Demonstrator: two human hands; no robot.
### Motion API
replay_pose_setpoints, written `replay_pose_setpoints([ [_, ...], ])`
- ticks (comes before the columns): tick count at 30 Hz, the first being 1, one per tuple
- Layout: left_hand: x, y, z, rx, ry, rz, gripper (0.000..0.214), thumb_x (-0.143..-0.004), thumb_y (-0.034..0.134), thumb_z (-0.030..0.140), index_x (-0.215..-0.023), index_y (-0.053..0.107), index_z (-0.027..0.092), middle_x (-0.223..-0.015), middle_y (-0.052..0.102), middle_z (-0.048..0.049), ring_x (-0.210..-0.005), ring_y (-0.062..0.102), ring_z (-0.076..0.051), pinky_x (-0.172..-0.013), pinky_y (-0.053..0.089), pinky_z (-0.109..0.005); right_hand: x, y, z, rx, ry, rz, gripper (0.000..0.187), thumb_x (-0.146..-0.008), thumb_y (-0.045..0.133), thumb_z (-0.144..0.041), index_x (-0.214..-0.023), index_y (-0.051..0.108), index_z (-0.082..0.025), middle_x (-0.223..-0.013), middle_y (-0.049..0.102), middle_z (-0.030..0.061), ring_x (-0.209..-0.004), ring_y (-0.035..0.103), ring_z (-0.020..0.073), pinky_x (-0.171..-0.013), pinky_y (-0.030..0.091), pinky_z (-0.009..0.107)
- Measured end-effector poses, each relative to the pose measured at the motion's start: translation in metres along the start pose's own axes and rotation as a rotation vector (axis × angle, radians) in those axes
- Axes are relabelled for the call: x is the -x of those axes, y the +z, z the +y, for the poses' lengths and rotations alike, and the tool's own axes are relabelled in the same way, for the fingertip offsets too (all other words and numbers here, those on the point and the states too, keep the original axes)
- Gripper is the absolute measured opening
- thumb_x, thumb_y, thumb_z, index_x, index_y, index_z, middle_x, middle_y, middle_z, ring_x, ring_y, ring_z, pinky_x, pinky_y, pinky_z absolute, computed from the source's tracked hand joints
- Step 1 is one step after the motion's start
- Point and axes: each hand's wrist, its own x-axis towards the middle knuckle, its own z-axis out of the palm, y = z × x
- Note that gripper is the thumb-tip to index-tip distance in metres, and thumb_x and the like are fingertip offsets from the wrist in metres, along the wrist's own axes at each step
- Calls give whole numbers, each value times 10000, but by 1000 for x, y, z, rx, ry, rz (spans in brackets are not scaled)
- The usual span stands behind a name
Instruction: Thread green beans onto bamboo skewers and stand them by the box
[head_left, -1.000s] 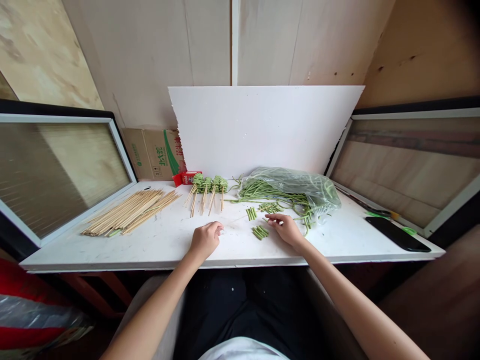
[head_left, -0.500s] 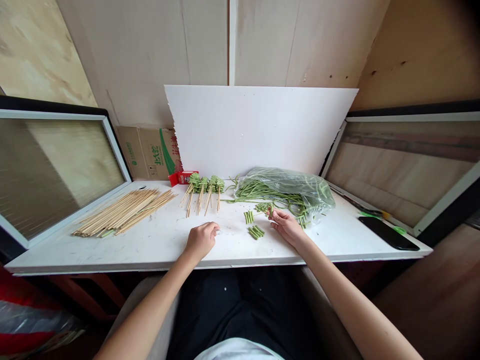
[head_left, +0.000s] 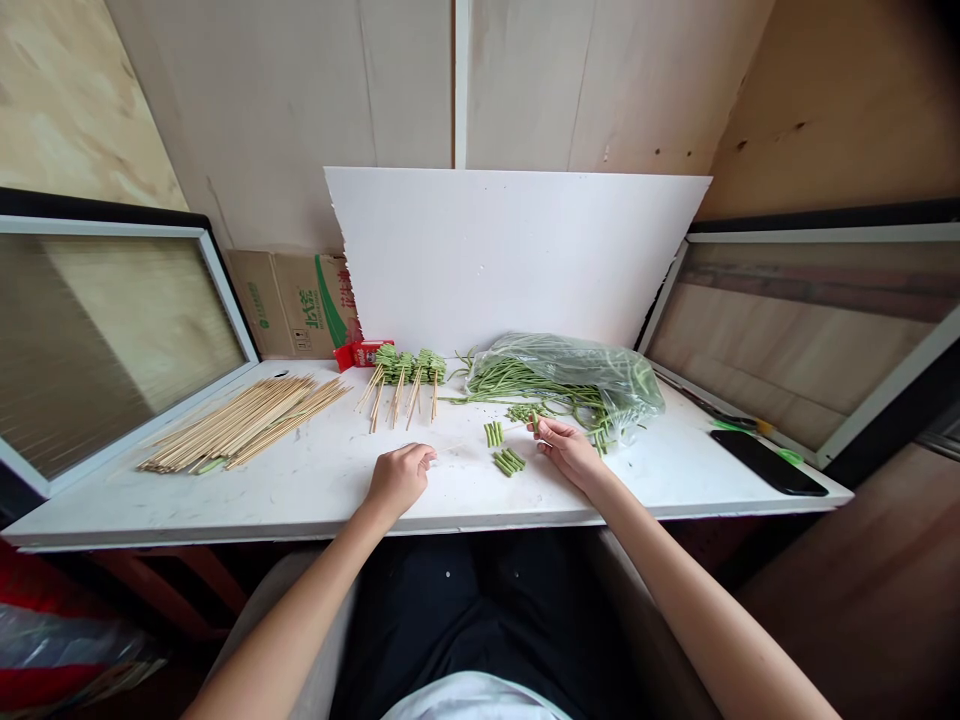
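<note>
Dozens of thin, pale bamboo skewers (head_left: 240, 425) lie in a loose pile on the left of the white desk (head_left: 315, 495). Right of them, on the far side, rest bunched skewers loaded with green bean pieces (head_left: 409, 365). Nearer, the left hand (head_left: 401, 482) has a narrow grip, apparently closed on a single slim, pale skewer (head_left: 514, 429) pointing right. Between the hands, short-cut green bean pieces (head_left: 509, 461) sit in small groups. The right hand (head_left: 570, 455) pinches one green bean piece (head_left: 535, 422) at the skewer's right end; threading seems the step in hand. The next move appears to call for a steady left grip and piece and point kept aligned. Far right, a clear plastic bag (head_left: 630, 375) partly covers long green beans (head_left: 517, 380).
</note>
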Motion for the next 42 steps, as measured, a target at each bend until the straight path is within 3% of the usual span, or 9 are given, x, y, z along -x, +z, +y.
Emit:
replay_pose_setpoints([
  [19, 1, 1, -2, -35, 4, 9, 296, -820, 540, 11, -886, 744, 215, -819, 799, -1, -724, 747, -181, -653, 533, -267, 2, 3, -3, 5, 4, 5, 311, -762, 878, -526, -872, 822, -240, -1022, 707, 58, -793, 529, 153, -692, 439, 274],
  [28, 1, 2, -3, -51, 7, 1, 304, -796, 540, 2, -875, 744, 214, -792, 792, -1, -712, 739, -178, -647, 529, -260, -1, 0, 4, 79, -21, 16, 338, -749, 882, -541, -917, 844, -251, -1019, 736, 58, -833, 564, 174, -727, 444, 300],
  [35, 0, -1, -1, -18, -8, -13, 266, -874, 535, 47, -913, 734, 220, -799, 788, -4, -722, 737, -176, -656, 526, -258, 4, 7, -4, 61, -19, 16, 353, -740, 883, -555, -925, 827, -259, -981, 726, 49, -855, 577, 184, -722, 447, 296],
  [39, -2, -1, 2, 26, -26, -1, 182, -979, 558, 163, -1021, 724, 225, -922, 805, -24, -783, 746, -175, -704, 536, -259, 5, 10, -7, 51, -30, 73, 390, -727, 874, -599, -875, 804, -245, -992, 728, 60, -855, 585, 191, -680, 437, 290],
  [42, -3, -2, 4, 31, -27, 6, 117, -998, 611, 252, -996, 725, 228, -957, 796, -30, -793, 732, -169, -729, 527, -256, 4, 8, -6, 31, -25, 105, 424, -719, 872, -621, -892, 796, -241, -1008, 728, 67, -856, 589, 193, -665, 436, 284],
])
